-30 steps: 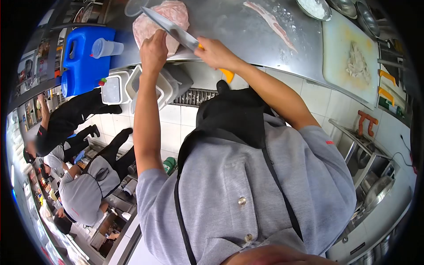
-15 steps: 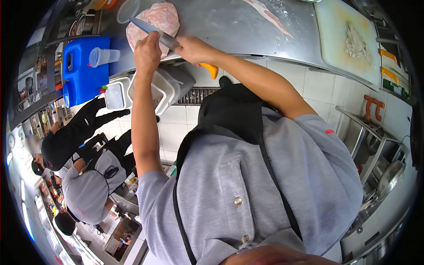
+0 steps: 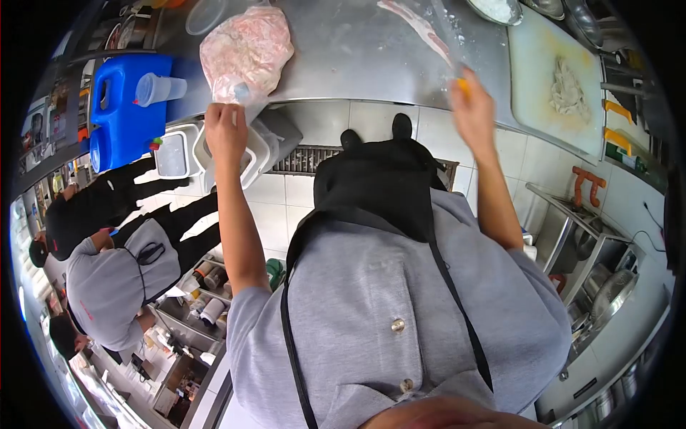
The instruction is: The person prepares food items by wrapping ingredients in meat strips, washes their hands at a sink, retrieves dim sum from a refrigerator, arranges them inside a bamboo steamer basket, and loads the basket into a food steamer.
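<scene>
My left hand (image 3: 226, 132) is closed at the near end of a clear plastic bag of pale pink meat (image 3: 246, 50), by the counter's front edge. Its fingers seem to pinch the bag's gathered end. Farther right, my right hand (image 3: 473, 111) is wrapped round the yellow handle of a knife (image 3: 463, 87). The knife's blade points away over the counter, blurred and hard to make out. Just left of the blade, a long thin strip of meat (image 3: 416, 27) lies on the metal surface, with white powder scattered nearby.
The steel counter (image 3: 336, 53) carries a white cutting board (image 3: 532, 79) with a crumpled cloth (image 3: 569, 89) and a bowl of white powder (image 3: 496, 8). A blue jerrycan (image 3: 125, 107) stands left. Bins (image 3: 254, 146) sit below the counter. Two co-workers (image 3: 125, 268) are behind on the left.
My right hand, with the knife, has moved right from the bag to beside the meat strip. My left hand has let go of the blade and shifted to the bag's near end.
</scene>
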`<state>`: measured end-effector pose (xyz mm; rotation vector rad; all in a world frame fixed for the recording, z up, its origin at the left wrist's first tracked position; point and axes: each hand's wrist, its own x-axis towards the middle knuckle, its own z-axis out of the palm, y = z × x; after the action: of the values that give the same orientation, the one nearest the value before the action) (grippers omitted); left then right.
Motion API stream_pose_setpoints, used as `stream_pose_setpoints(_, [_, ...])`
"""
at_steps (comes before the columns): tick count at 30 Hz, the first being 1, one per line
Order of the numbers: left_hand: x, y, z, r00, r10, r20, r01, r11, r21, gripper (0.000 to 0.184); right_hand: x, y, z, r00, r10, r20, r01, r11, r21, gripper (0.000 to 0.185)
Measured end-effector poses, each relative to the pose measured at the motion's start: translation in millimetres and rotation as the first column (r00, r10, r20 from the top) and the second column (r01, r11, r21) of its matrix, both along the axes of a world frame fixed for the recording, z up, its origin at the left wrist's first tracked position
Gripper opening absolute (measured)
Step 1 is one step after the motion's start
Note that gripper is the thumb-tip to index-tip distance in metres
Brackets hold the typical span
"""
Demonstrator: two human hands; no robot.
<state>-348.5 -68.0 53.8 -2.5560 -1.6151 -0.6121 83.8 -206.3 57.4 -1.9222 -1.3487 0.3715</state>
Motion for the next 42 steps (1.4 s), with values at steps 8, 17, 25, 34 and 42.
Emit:
stream_pose_setpoints(8, [41,-8,7,0.974,-0.219,-0.055,0.211,0.969,-0.129,0.032,138,-91,-19,0.794,-0.455,0.403,0.534,0.839,-0.106,0.038])
stream_pose_setpoints(17, [54,21,-8,0.993,-0.036,-0.116,0.001,0.958,-0.285,0.016,274,-95,-56,0.652,-0.569,0.502,0.752,0.571,-0.329,0.038])
stream_pose_setpoints(25, [45,16,-8,0.992,-0.072,-0.099,0.034,0.94,-0.341,0.014,394,-118,-79,0.578,-0.377,0.724,0.752,0.591,-0.293,0.044])
stream_pose_setpoints(34, [45,7,-7,0.993,-0.11,-0.032,0.102,0.976,-0.193,0.015,156,46,-23,0.931,-0.152,0.331,0.169,0.985,-0.022,0.028])
stream_pose_setpoints(42, [38,7,-17,0.993,-0.114,0.02,0.116,0.988,-0.106,0.024,-178,138,-30,0.552,0.362,-0.751,-0.745,0.619,-0.248,0.024])
